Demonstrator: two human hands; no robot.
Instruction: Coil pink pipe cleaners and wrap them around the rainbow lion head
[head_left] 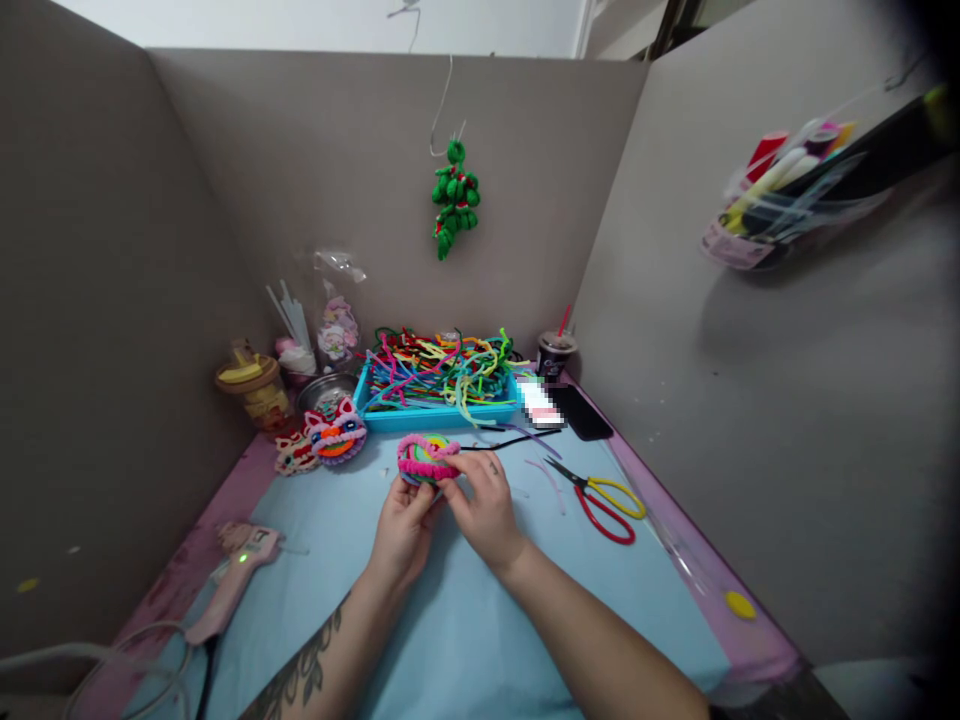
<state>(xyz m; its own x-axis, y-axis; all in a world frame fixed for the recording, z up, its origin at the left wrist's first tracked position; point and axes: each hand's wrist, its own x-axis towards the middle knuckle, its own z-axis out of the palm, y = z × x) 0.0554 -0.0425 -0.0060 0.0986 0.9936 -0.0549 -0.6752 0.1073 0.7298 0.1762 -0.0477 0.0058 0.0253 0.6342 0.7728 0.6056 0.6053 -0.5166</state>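
Pink fuzzy wire rims the small pipe-cleaner piece [426, 459] I hold over the middle of the blue mat [465, 630]. My left hand [401, 530] pinches its near edge with fingers curled shut, and my right hand [484, 505] grips its right side, fingertips closed on the pink edge. Just beyond it sits a blue tray of pipe cleaners [439, 385]. Red-and-yellow scissors [604, 497] lie to the right, a pink glue gun [232, 575] near left, and a finished lion head [334, 432] far left.
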